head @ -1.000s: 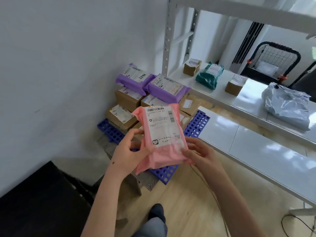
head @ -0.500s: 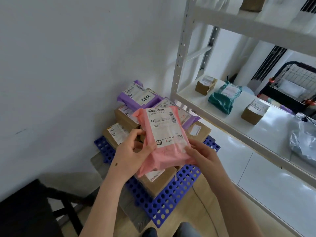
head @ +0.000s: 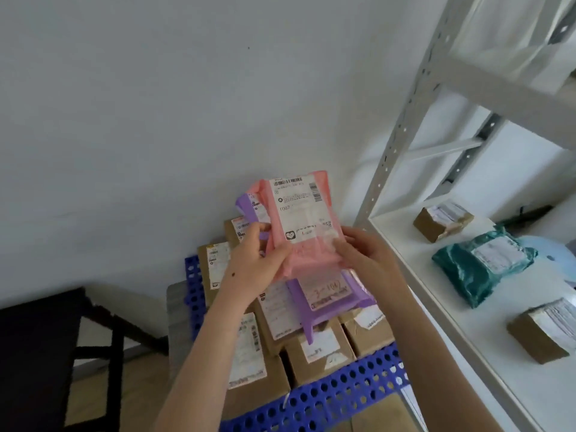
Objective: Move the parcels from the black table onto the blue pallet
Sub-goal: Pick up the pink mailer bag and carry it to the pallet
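A pink parcel bag (head: 299, 219) with a white shipping label is held upright above the stack on the blue pallet (head: 343, 388). My left hand (head: 252, 263) grips its lower left edge and my right hand (head: 364, 254) grips its lower right edge. Beneath it lie two purple mailer bags (head: 330, 294) on top of several brown cardboard boxes (head: 314, 353) with white labels. The black table (head: 34, 353) shows at the lower left; no parcels are visible on the part in view.
A white wall stands directly behind the pallet. To the right is a white metal shelf rack (head: 486, 332) holding two small brown boxes (head: 442, 219) and a teal bag (head: 483, 260). Wooden floor shows between the table and the pallet.
I have stepped closer to the pallet and the view has tilted up. The pink parcel, still in both hands, has moved forward over the stacked purple bags and boxes.
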Available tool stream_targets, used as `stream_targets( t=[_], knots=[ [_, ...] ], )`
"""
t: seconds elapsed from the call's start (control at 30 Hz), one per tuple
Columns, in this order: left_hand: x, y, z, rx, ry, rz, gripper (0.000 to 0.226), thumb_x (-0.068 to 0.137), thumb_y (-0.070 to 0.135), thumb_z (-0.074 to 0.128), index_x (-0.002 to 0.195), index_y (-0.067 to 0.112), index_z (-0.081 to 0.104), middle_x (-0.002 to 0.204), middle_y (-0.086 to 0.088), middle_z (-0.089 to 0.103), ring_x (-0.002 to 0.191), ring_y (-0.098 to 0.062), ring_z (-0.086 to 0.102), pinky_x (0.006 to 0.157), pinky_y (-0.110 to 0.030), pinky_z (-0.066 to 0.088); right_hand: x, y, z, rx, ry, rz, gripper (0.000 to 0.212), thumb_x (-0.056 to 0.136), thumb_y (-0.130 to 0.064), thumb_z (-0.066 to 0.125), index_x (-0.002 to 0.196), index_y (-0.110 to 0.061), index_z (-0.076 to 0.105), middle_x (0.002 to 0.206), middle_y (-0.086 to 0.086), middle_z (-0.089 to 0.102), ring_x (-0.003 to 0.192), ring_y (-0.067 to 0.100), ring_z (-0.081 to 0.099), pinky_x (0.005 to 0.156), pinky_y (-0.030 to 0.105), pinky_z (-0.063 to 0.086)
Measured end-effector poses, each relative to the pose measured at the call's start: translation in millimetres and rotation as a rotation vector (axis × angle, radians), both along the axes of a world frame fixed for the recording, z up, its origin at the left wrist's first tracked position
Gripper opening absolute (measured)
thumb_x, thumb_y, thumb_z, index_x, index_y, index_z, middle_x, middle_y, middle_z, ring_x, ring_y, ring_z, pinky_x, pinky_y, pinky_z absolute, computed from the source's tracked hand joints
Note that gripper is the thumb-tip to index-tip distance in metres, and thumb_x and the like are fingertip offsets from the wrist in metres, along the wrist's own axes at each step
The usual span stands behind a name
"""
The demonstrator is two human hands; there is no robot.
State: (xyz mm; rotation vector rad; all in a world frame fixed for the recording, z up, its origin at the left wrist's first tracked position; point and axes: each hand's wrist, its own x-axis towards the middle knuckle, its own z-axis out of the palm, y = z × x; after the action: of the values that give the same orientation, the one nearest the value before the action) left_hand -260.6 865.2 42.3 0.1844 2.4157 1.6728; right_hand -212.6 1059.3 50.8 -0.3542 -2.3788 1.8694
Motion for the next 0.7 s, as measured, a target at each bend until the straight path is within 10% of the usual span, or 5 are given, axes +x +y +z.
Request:
stream_targets(
  t=[0.2, 0.53, 0.7],
  knots=[
    [-12.7, 35.3, -14.5, 0.014, -0.021, 0.230, 0.050, 0.084, 0.037, 0.066, 0.127, 0.023, 0.045, 0.112, 0.015, 0.052, 0.090, -0.005, 0.060, 0.076, -0.035, 0.060, -61.7, 17.7, -11.3, 0.150, -0.024, 0.134, 0.025, 0.092, -0.026, 0.058, 0.115, -0.024, 0.068, 0.097, -0.010, 0.074, 0.081, 0.004, 0.070, 0.061, 0.016, 0.056],
    [-13.5, 34.7, -25.5, -0.034, -0.037, 0.323, 0.053, 0.083, 0.038, 0.067, 0.129, 0.020, 0.048, 0.115, 0.009, 0.056, 0.082, 0.007, 0.052, 0.045, -0.003, 0.042, -75.1, 25.0, -24.6, 0.155, -0.037, 0.218, 0.028, 0.092, -0.025, 0.060, 0.118, -0.020, 0.068, 0.101, -0.002, 0.073, 0.087, 0.012, 0.070, 0.065, 0.022, 0.058],
    [-12.2, 36.2, -28.3, 0.065, -0.108, 0.421, 0.048, 0.081, 0.041, 0.070, 0.121, 0.029, 0.046, 0.097, 0.024, 0.048, 0.082, 0.007, 0.051, 0.044, -0.008, 0.041, -78.1, 25.1, -26.4, 0.238, -0.013, 0.223, 0.034, 0.092, -0.039, 0.057, 0.122, -0.025, 0.063, 0.115, -0.006, 0.066, 0.095, 0.014, 0.066, 0.071, 0.027, 0.057]
  ],
)
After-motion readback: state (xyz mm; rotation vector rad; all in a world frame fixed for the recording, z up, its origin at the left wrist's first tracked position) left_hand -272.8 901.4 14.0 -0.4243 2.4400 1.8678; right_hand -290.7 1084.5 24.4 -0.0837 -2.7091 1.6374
